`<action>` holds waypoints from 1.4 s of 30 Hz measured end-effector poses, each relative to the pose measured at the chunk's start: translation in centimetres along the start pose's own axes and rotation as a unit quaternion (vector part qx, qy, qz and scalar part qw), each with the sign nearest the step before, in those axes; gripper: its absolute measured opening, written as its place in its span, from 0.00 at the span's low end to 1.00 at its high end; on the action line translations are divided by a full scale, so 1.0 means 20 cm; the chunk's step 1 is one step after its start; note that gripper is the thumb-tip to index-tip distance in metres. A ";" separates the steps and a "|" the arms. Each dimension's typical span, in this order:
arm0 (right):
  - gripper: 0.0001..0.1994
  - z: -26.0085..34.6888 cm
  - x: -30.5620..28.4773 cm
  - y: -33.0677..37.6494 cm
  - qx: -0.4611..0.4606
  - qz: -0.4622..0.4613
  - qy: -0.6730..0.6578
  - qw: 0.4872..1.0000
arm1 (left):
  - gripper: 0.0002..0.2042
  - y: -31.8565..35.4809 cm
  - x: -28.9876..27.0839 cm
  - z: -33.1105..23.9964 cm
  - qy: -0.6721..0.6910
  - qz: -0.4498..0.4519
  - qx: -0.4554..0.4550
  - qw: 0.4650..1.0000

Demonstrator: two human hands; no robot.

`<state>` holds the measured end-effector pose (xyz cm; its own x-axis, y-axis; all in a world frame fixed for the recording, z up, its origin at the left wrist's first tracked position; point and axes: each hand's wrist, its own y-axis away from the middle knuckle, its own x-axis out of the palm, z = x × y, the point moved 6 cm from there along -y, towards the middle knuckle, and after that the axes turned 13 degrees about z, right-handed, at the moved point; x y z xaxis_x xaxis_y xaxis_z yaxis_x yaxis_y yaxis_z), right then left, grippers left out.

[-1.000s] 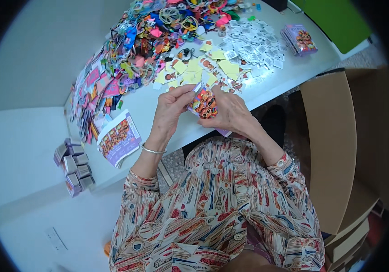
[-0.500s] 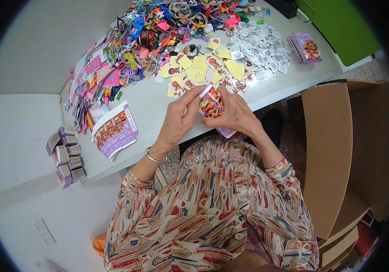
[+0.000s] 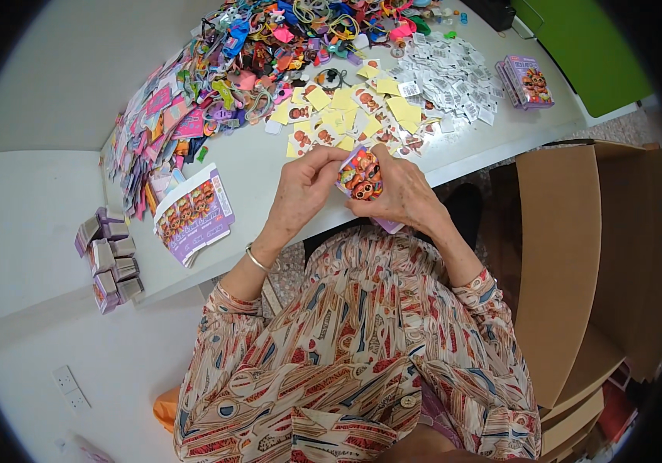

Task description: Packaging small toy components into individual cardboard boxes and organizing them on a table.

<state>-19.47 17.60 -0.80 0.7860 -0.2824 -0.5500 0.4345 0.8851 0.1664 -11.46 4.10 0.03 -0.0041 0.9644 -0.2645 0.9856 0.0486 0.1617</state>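
Over the table's front edge, a small purple card box (image 3: 360, 176) with colourful cartoon figures on its face is held between my hands. My right hand (image 3: 408, 194) wraps round its right side, thumb across the lower front. Bent fingers of my left hand (image 3: 302, 187) pinch at the box's upper left corner. Below my right thumb, another purple piece (image 3: 387, 224) shows partly. Just beyond my hands lie yellow paper squares (image 3: 336, 119) and cartoon stickers (image 3: 368, 99). A stack of flat printed purple cartons (image 3: 194, 214) rests left of my left hand.
A big mixed heap of small toys and bands (image 3: 257, 65) covers the table's back left. White printed slips (image 3: 450, 81) are spread at the back right, near some purple boxes (image 3: 528, 81). Several grey-ended purple boxes (image 3: 115, 262) stand at far left. An open cardboard carton (image 3: 558, 270) is on my right.
The pale strip along the box's upper left edge has gone from sight, and my left fingers have shifted at that corner. My right hand keeps its hold.
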 end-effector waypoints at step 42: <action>0.43 -0.04 0.01 0.05 -0.069 -0.139 -0.093 0.983 | 0.13 -0.05 0.25 0.13 0.563 0.023 -0.074 0.823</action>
<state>-19.23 18.80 -1.43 0.7171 -0.5723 -0.3978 0.5905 0.8021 -0.0895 -11.95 8.24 -3.93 -0.2026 0.5921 0.7800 0.9582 -0.0443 0.2826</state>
